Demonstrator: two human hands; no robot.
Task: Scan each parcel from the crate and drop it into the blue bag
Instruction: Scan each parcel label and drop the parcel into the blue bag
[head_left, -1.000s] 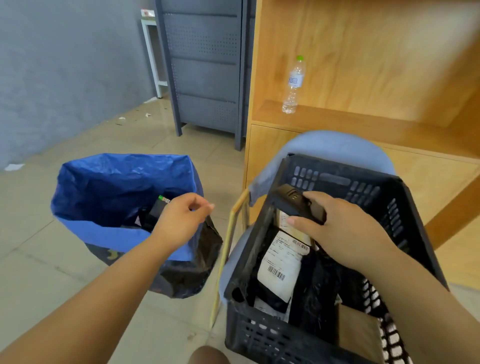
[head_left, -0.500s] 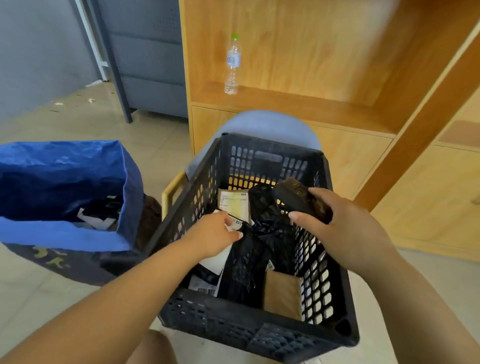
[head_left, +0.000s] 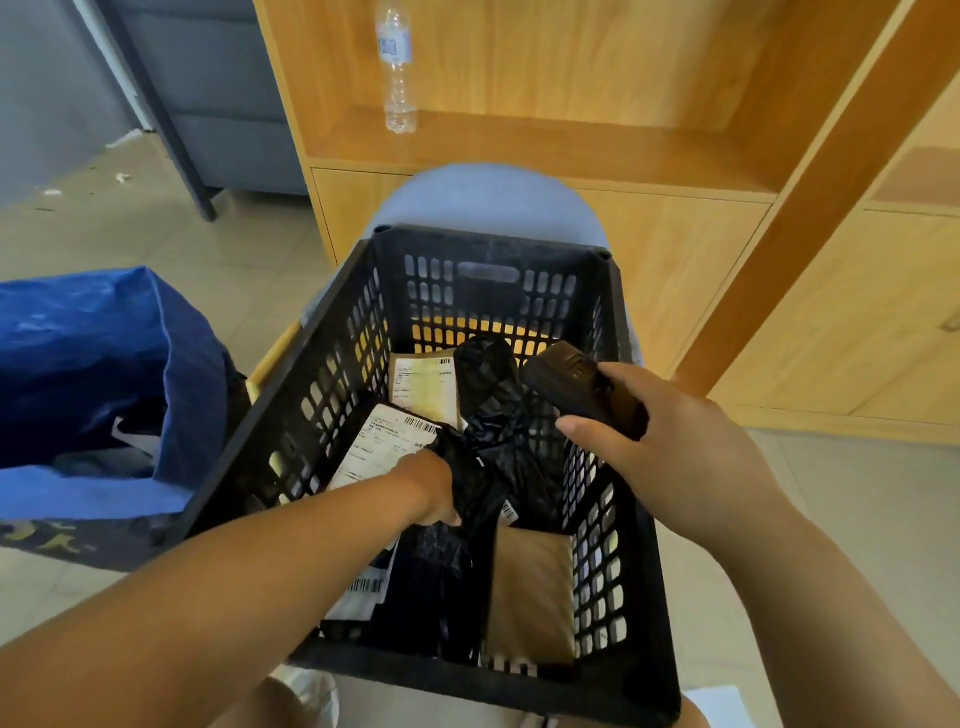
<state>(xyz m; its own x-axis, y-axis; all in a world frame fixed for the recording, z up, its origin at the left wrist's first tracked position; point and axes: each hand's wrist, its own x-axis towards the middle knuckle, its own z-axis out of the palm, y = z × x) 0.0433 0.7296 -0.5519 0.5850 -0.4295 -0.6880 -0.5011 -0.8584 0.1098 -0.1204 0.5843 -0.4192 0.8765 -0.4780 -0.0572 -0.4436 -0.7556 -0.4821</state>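
A black slatted crate (head_left: 337, 364) sits in front of me with several parcels inside. My left hand (head_left: 434, 486) reaches down into it, and its fingers are hidden behind a black plastic parcel (head_left: 493, 431), so its grip cannot be seen. A white shipping label (head_left: 382, 444) lies just left of that hand. My right hand (head_left: 670, 431) grips a black handheld scanner (head_left: 569, 382) above the crate's right side. A brown padded parcel (head_left: 532, 592) lies at the near right of the crate. The blue bag (head_left: 98, 374) stands open on the floor to the left.
The crate rests on a grey-blue chair (head_left: 483, 200). A wooden shelf unit (head_left: 571, 145) stands behind it with a clear water bottle (head_left: 397, 67) on it. A grey metal cabinet (head_left: 208, 93) stands at the back left. Tiled floor (head_left: 135, 234) surrounds the bag.
My left hand left the blue bag, crossed to the crate and went deeper among the parcels. The view swung right, off the bag. My right hand kept holding the scanner.
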